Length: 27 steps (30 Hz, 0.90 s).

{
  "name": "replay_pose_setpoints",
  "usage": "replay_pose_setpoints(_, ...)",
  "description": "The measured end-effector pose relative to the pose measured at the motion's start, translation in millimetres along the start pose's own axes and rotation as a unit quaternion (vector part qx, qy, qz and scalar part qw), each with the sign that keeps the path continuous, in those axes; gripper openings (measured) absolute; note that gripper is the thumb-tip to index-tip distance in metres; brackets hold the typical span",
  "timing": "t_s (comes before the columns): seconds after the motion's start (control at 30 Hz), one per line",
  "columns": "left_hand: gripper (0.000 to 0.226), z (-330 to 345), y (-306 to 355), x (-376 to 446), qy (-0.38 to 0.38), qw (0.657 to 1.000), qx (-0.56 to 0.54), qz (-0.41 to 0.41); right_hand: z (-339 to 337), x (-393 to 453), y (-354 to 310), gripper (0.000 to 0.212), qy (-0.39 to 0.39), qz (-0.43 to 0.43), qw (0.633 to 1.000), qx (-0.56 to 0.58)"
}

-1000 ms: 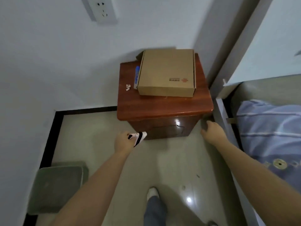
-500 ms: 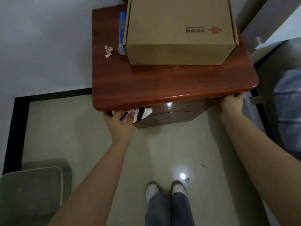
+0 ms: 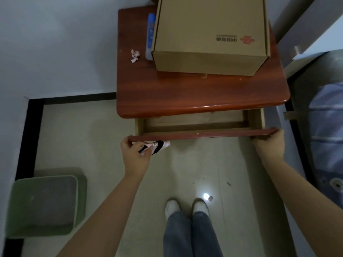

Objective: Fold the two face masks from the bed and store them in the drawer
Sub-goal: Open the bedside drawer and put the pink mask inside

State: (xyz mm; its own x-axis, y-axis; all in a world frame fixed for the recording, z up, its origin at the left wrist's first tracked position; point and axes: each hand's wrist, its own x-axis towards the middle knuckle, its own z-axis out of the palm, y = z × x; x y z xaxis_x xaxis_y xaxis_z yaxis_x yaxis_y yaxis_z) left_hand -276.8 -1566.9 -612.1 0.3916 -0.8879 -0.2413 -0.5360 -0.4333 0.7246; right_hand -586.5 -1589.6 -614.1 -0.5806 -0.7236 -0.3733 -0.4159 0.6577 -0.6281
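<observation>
Below the overhang of the nightstand [image 3: 194, 93] top, the drawer [image 3: 204, 134] stood partly open, and I held its front panel by both ends because I saw no handle to pull. My left hand [image 3: 136, 154] did double duty: its fingers were curled over the panel's left end while they also pinched the folded face masks [image 3: 156, 147] just under the front edge, so the pink-and-black bundle would be ready to drop in. My right hand [image 3: 270, 145] was wrapped around the panel's right end to keep the pull even. The cardboard box [image 3: 209, 34] sat undisturbed on top. Half a second before, the drawer was shut and both hands were tucked under the tabletop's lip; by this moment its pale, bare floor showed.
</observation>
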Motion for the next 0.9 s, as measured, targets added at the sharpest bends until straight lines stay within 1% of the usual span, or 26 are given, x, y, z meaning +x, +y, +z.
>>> replay_pose_setpoints(0.1, 0.013, -2, -1, 4, 0.018, 1.0, 0.018, 0.016, -6, -5, -8, 0.031, 0.019, -0.102, 0.992, -0.075)
replay_pose_setpoints(0.17, 0.013, -6, -4, 4, 0.042, 0.998, 0.048, 0.024, -14, -6, -10, 0.023, 0.006, -0.136, 0.981, -0.14)
replay_pose_setpoints(0.23, 0.012, -10, -8, -3, 0.036, 0.995, 0.085, 0.038, -22, -6, -8, 0.022, -0.012, -0.152, 0.973, -0.174)
replay_pose_setpoints(0.33, 0.012, -10, -14, -18, 0.015, 0.993, 0.107, 0.052, -26, -12, -3, 0.018, -0.039, -0.13, 0.97, -0.201)
replay_pose_setpoints(0.4, 0.011, -6, -19, -25, 0.01, 0.993, 0.111, 0.049, -21, -17, 3, 0.017, -0.054, -0.128, 0.958, -0.251)
replay_pose_setpoints(0.5, 0.008, 0, -21, -32, -0.023, 0.995, 0.089, 0.023, -12, -22, 8, 0.021, -0.041, -0.155, 0.913, -0.375)
replay_pose_setpoints(0.6, 0.012, -6, -11, -38, -0.047, 0.996, 0.078, -0.003, -6, -25, 11, 0.02, -0.036, -0.195, 0.878, -0.436)
replay_pose_setpoints(0.67, 0.007, -16, 6, -44, -0.022, 0.998, 0.04, 0.04, -5, -27, 10, 0.021, -0.052, -0.221, 0.872, -0.433)
replay_pose_setpoints(0.73, 0.011, -22, 30, -48, -0.016, 0.995, -0.036, 0.093, 1, -31, 7, 0.021, -0.087, -0.263, 0.873, -0.401)
replay_pose_setpoints(0.77, 0.012, -20, 42, -47, -0.024, 0.994, -0.064, 0.089, 4, -35, 5, 0.02, -0.104, -0.286, 0.873, -0.382)
replay_pose_setpoints(0.8, 0.011, -13, 50, -42, -0.029, 0.994, -0.086, 0.06, 8, -40, 3, 0.019, -0.116, -0.306, 0.872, -0.364)
replay_pose_setpoints(0.83, 0.013, -2, 56, -33, -0.026, 0.995, -0.093, 0.016, 12, -44, 3, 0.019, -0.119, -0.322, 0.874, -0.344)
replay_pose_setpoints(0.9, 0.023, 23, 65, -7, -0.019, 0.994, -0.055, -0.093, 16, -48, 2, 0.02, -0.109, -0.336, 0.883, -0.308)
